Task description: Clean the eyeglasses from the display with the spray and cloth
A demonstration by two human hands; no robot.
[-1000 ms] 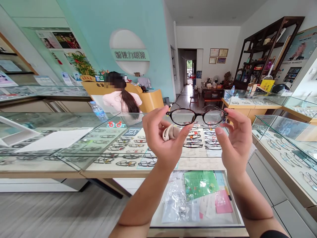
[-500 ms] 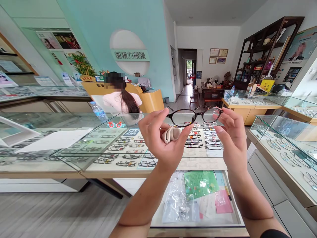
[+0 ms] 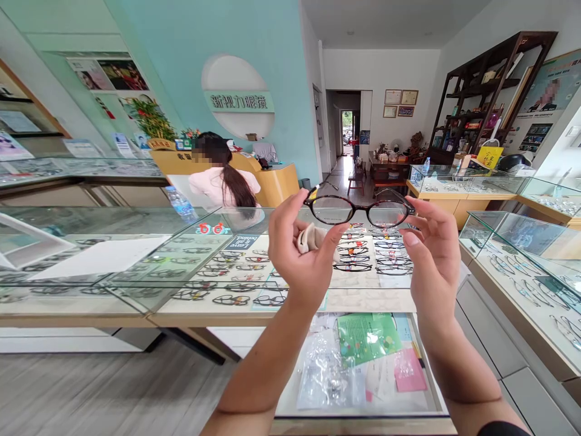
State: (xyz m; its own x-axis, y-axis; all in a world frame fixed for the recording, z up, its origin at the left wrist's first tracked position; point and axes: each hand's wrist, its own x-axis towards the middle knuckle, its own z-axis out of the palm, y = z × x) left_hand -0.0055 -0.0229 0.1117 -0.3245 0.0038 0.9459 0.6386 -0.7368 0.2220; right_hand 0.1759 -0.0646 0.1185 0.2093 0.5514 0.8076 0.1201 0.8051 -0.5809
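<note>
Dark mottled frame: the glasses (image 3: pixel 361 208), raised at the near side of the display case (image 3: pixel 218 318), held by their outer ends, probably to spare the lenses. Left hand (image 3: pixel 297 257) half-curled, gripping one end, pale cloth (image 3: pixel 309 238) bunched in palm. Right hand (image 3: pixel 433 260) narrow, fingertips holding the other.

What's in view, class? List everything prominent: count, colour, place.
held glasses: one, dark-rimmed, raised centrally
folded cloth: one, beige, in left grip
display glasses: many, mixed colours, inside cases
glass cases: several, clear, left through right
open drawer: one, white inside, below centre
printed sheet: one, green, drawer
packet: one, pink, drawer
person: one, pink top, behind cases
wall frames: four, mixed, back wall
left grip: one, bare, glasses' left end
right grip: one, bare, glasses' right end
</note>
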